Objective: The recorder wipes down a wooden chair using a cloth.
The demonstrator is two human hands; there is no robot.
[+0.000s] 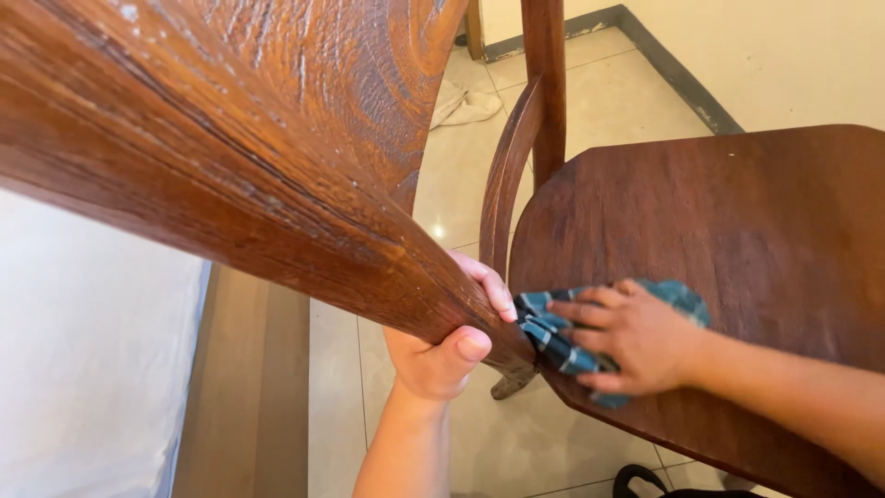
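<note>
A dark brown wooden chair fills the head view, its curved backrest (230, 157) close to the camera and its seat (737, 212) at the right. My left hand (442, 350) grips the lower end of the backrest where it meets the seat, thumb on the near side. My right hand (636, 337) presses a teal and white striped cloth (553, 337) flat against the seat's near edge, right beside the joint. Most of the cloth is hidden under the fingers.
Pale floor tiles (461, 184) lie below the chair. A white rag (466, 106) sits on the floor at the back. A white mattress (83, 369) on a wooden frame (244, 387) runs along the left. A black strap (645, 481) shows at the bottom edge.
</note>
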